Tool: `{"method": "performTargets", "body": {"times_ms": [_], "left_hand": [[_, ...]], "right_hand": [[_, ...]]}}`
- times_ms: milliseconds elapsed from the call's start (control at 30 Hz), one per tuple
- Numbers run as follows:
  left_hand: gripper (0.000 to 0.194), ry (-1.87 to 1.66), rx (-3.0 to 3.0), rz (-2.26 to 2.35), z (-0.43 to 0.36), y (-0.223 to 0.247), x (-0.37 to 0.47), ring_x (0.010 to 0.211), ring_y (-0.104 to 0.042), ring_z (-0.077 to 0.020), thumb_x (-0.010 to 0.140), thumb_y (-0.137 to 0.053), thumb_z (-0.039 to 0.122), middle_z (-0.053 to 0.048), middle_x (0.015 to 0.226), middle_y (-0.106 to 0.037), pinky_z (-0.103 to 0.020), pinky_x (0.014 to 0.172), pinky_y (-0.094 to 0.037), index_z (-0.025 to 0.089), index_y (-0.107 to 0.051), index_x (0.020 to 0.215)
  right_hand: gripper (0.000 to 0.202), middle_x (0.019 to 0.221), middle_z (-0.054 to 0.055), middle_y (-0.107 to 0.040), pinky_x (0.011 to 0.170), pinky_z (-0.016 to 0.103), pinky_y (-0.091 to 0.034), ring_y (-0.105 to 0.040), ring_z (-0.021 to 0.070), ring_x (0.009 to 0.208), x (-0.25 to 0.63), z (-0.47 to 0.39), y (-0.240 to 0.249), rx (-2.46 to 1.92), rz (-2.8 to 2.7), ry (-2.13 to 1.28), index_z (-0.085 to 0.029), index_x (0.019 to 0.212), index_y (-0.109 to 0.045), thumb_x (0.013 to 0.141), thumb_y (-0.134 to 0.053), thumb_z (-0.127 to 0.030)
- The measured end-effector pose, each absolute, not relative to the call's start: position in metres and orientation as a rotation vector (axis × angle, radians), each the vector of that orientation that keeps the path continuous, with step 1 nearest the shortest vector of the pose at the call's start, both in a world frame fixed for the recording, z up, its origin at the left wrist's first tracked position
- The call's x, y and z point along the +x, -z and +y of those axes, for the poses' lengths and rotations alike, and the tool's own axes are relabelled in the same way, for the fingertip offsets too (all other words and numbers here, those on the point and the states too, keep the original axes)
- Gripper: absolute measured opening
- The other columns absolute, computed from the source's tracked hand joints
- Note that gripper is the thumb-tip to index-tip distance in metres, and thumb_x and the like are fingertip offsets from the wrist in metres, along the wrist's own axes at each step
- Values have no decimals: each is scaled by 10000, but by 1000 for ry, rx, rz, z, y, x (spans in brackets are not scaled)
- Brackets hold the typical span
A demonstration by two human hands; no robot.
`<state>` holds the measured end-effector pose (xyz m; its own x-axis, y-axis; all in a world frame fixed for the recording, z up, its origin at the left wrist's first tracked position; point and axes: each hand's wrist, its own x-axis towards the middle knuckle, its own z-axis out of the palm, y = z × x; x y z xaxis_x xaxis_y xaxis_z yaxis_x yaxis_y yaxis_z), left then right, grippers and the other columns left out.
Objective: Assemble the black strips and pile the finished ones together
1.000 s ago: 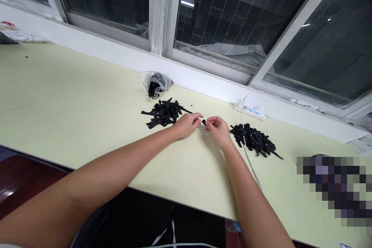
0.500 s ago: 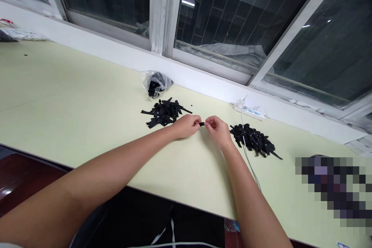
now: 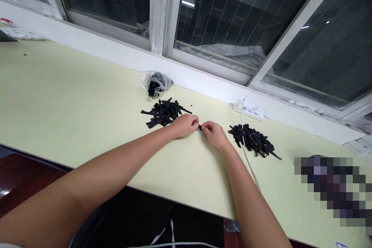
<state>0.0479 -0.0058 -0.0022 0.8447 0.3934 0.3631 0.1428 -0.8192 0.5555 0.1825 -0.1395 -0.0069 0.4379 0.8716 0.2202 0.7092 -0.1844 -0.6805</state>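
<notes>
Between my two hands is a short black fabric strip (image 3: 200, 127), mostly covered by the fingers. My left hand (image 3: 186, 124) is closed and pinches its left end. The right end is pinched by my right hand (image 3: 213, 131), fingertips close to the left ones. A loose pile of black strips (image 3: 164, 113) lies just beyond my left hand. To the right of my right wrist spreads a second pile of black strips (image 3: 254, 140), with small light specks on some pieces.
A clear plastic bag (image 3: 158, 84) of black pieces stands against the white ledge. Behind the right pile lies a power strip (image 3: 251, 112), its white cable (image 3: 247, 155) running over that pile toward the table's front edge. A pixelated dark area covers the table's right side.
My right hand has shifted slightly left and down, turning a little. The strip between the fingers now tilts and less of it shows. My left hand has barely moved.
</notes>
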Motion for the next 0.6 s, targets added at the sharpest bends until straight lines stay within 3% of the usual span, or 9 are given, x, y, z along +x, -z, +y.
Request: {"method": "performTargets", "body": {"times_ms": [167,400,600], "left_hand": [[216,-667,2512,413,-6,2,48,672,-570,-172,844,-471,187,-44,768,-685,-268,592,-346,179,-687,844],[254,-704,2402,441,-5,4,48,714,-604,-171,920,-462,262,-31,807,-694,-262,637,-396,197,-613,1114],[229,-733,2359,374,-3,3,52,658,-583,-141,949,-450,290,-12,781,-702,-252,637,-396,184,-652,934]], "right_hand": [[222,764,9,-671,658,287,-418,-573,175,687,182,-139,6,-1951,-1322,-262,-217,853,-648,841,-493,-375],[257,706,1,-621,624,280,-411,-520,159,634,188,-137,9,-1864,-1260,-237,-208,851,-646,837,-511,-426],[308,775,22,-649,621,272,-458,-561,156,673,192,-134,13,-1759,-1112,-368,-197,867,-635,803,-552,-487]]}}
